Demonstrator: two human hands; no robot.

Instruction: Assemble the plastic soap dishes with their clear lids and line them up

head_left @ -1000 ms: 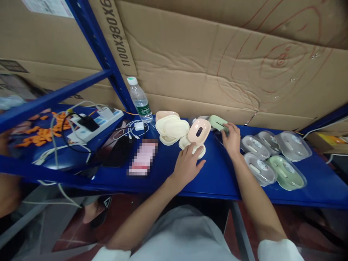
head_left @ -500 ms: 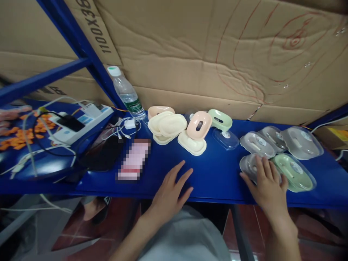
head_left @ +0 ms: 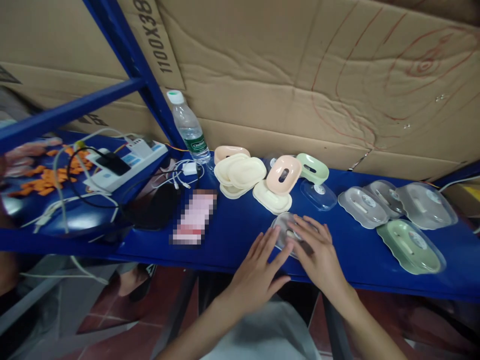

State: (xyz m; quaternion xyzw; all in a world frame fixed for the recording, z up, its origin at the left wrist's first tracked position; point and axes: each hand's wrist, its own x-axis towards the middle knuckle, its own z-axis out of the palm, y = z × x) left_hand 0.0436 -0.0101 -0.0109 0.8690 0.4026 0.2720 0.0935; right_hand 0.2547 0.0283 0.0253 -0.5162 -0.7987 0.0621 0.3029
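Observation:
A grey soap dish (head_left: 284,226) under a clear lid lies near the front edge of the blue shelf, partly covered by my hands. My right hand (head_left: 317,250) has its fingers over the lid and grips the dish from the right. Coming from the left, my left hand (head_left: 260,272) has its fingers stretched out at the dish's left side; whether they touch it I cannot tell. Behind the dish are a peach soap dish (head_left: 291,171) resting on a cream tray (head_left: 275,199), a green soap dish (head_left: 318,172), and a loose clear lid (head_left: 318,196).
Lidded grey dishes (head_left: 362,210) and a lidded green dish (head_left: 407,250) occupy the right side. Stacked cream trays (head_left: 243,172), a water bottle (head_left: 191,130), a phone (head_left: 195,217), and a power strip (head_left: 131,167) with cables stand left. Cardboard (head_left: 262,75) backs the shelf.
My right hand went from the green dish to the right-hand group, then brought a lidded grey soap dish to the front middle. My left hand left the cream tray and came to this dish.

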